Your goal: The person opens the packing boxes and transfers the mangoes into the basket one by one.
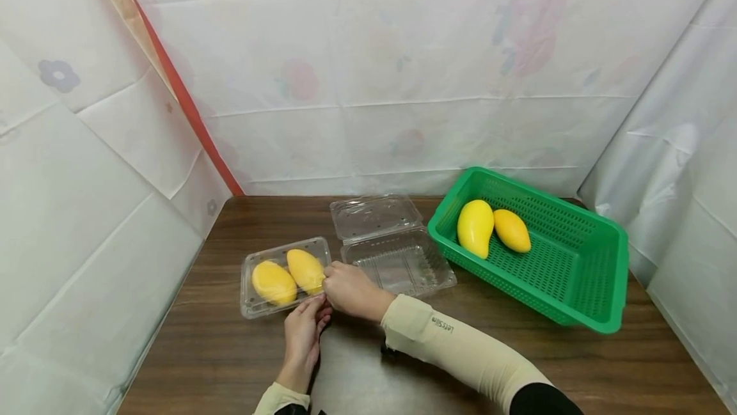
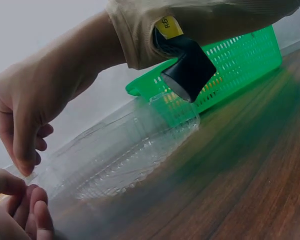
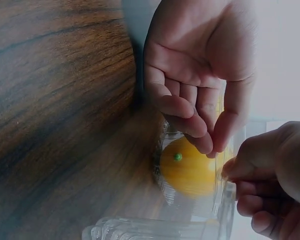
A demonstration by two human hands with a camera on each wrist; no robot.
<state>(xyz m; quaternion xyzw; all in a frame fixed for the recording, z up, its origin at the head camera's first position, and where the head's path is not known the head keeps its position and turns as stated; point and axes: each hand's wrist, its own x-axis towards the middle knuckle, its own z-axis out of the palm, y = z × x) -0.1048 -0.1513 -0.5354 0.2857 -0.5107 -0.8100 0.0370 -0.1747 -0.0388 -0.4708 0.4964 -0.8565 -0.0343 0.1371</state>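
Observation:
A clear plastic clamshell box (image 1: 249, 309) lies on the left part of the table, lid down over two yellow mangoes (image 1: 274, 282) (image 1: 306, 270). At its near right corner, my left hand (image 1: 305, 332) pinches the rim between thumb and fingers. My right hand (image 1: 352, 288) pinches the same rim just beside it, fingertips almost meeting the left ones. In the right wrist view, one mango (image 3: 190, 172) shows through the plastic below both hands, with a green stem spot. The exact edge between the fingertips is partly hidden.
A second clamshell (image 1: 397, 268) stands with its lid (image 1: 377, 218) folded back, behind my right forearm. To the right, a green perforated basket (image 1: 622, 274) holds a yellow mango (image 1: 475, 229) and a smaller orange-yellow one (image 1: 512, 231). White sheeting (image 1: 403, 82) walls the table's back and sides.

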